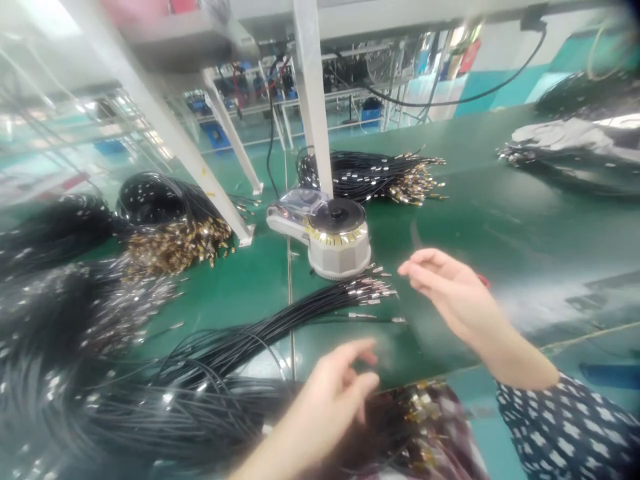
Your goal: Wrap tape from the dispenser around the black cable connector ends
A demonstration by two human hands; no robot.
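My left hand [333, 393] is over the near edge of the bench, slightly blurred, its fingers curved and thumb apart, nothing seen in it. Below it lies a bundle of black cables with gold ends [425, 413]. My right hand [450, 290] hovers over the green bench top with thumb and fingertips pinched together. A faint, clear sliver shows just above those fingertips; whether they hold it I cannot make out. Left of the right hand, a bundle of thin black cables [300, 310] with silver tips points toward it. Behind the bundle stands a round white tape dispenser [340, 257] with a black top.
More cable bundles lie at the left [170, 240] and behind the dispenser [370, 177]. White metal posts [317, 100] rise from the bench [480, 227]. At the far right is a pale cloth-like heap [565, 137] over dark cables. A black cord [450, 102] hangs above.
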